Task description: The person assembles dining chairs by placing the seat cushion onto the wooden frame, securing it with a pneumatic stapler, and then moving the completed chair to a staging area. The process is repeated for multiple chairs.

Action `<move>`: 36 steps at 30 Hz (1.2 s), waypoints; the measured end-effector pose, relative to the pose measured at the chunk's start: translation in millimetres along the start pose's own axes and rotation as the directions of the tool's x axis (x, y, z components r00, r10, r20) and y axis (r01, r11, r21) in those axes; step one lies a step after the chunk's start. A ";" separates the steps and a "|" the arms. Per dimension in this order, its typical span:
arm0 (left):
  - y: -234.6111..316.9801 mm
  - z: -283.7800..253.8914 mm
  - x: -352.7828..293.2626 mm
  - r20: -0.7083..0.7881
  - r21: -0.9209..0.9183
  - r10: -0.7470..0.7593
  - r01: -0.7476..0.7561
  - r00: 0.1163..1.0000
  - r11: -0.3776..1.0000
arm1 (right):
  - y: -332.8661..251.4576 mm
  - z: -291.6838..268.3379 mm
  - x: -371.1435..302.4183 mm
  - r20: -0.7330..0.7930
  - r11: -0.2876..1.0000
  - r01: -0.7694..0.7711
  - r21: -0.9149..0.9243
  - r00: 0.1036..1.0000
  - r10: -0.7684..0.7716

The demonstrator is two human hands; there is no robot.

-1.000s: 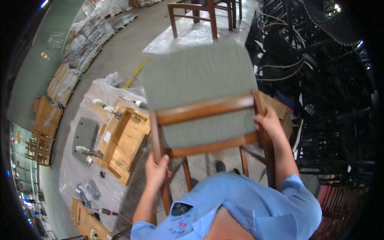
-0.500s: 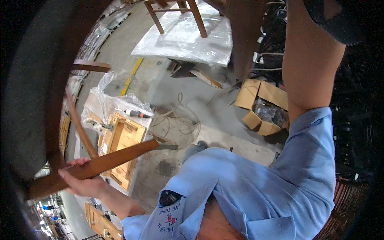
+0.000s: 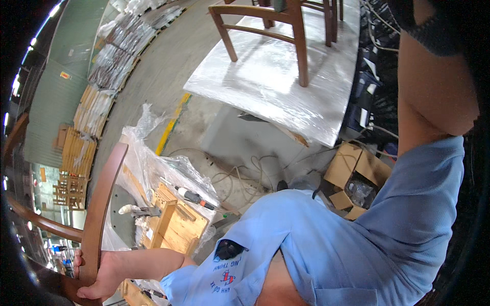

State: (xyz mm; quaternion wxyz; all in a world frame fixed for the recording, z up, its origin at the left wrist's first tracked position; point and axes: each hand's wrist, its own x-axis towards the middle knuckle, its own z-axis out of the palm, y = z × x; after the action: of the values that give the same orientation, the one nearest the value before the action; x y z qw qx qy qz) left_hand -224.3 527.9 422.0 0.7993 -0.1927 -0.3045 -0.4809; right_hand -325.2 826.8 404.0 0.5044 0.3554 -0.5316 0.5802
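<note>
At the lower left, my left hand (image 3: 99, 275) is closed round the lower part of a brown wooden chair frame (image 3: 103, 209). Its flat, slightly curved leg rises above my fist, and a rounded crossbar (image 3: 48, 224) joins it from the left. The rest of this frame runs into the dark left rim. My right forearm (image 3: 434, 97) is raised along the right side, with a black knit band (image 3: 434, 35) near its upper end. The right hand itself is lost past the dark upper edge, so its fingers are hidden.
Brown chairs (image 3: 298, 46) stand on a plastic-wrapped platform (image 3: 255, 97) ahead. A wooden jig box (image 3: 186, 224) and a power screwdriver (image 3: 194, 197) lie on the left bench. An open carton (image 3: 344, 166) sits at right; hoses (image 3: 240, 178) trail on the floor. Wrapped stacks (image 3: 120, 48) line the far left.
The chair frame in my left hand has swung from slanting across the bench to nearly upright at the left. My view has shifted, showing more of the chairs on the platform.
</note>
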 end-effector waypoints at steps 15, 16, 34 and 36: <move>-119.1 113.7 -81.4 0.046 0.265 0.220 -0.224 0.974 0.938 | 238.9 20.3 59.1 0.038 0.958 -0.066 0.278 0.998 0.058; -125.5 123.4 -87.3 0.050 0.300 0.248 -0.251 0.968 0.920 | 250.2 21.6 62.1 0.040 0.954 -0.067 0.291 0.997 0.058; -453.6 133.9 -50.6 0.354 0.293 0.234 -0.346 0.905 0.891 | 550.0 112.9 219.5 -0.170 0.928 0.301 0.218 0.949 -0.267; -511.5 139.8 -44.9 0.415 0.299 0.195 -0.336 0.889 0.893 | 593.6 119.3 238.6 -0.203 0.928 0.331 0.170 0.934 -0.295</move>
State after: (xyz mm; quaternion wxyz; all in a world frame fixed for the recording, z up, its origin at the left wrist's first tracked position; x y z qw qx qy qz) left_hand -735.6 404.2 503.0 0.8071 -0.1702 -0.5047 -0.2547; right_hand -968.6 803.9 498.7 0.5966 0.4330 -0.3603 0.5716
